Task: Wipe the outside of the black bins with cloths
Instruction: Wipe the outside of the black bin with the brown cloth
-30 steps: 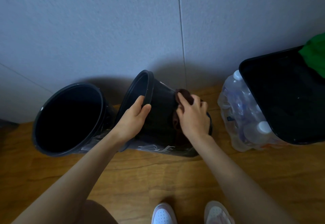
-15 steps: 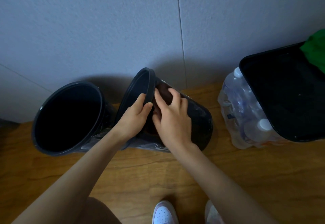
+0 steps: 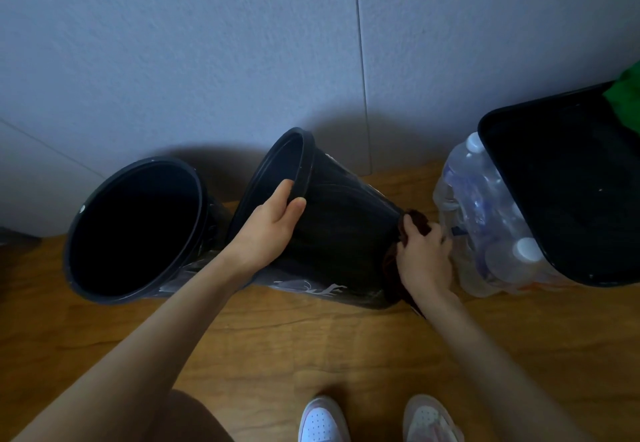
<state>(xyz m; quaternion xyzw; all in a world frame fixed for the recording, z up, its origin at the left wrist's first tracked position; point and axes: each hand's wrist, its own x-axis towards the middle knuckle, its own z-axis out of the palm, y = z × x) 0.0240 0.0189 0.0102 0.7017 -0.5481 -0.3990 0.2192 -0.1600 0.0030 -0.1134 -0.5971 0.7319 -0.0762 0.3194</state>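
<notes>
L hand (image 3: 266,230) grips tilted bin (image 3: 346,223) rim; R hand (image 3: 424,259) clutches cloth (image 3: 418,218) at its base.

Grey textured wall (image 3: 207,43) with a seam; wooden floor (image 3: 311,348), dim light.

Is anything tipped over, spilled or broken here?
The middle black bin lies tipped on its side, but the left hand grips its rim while the right hand holds a dark cloth against its base, so it looks deliberate. Nothing looks spilled or broken.
</notes>
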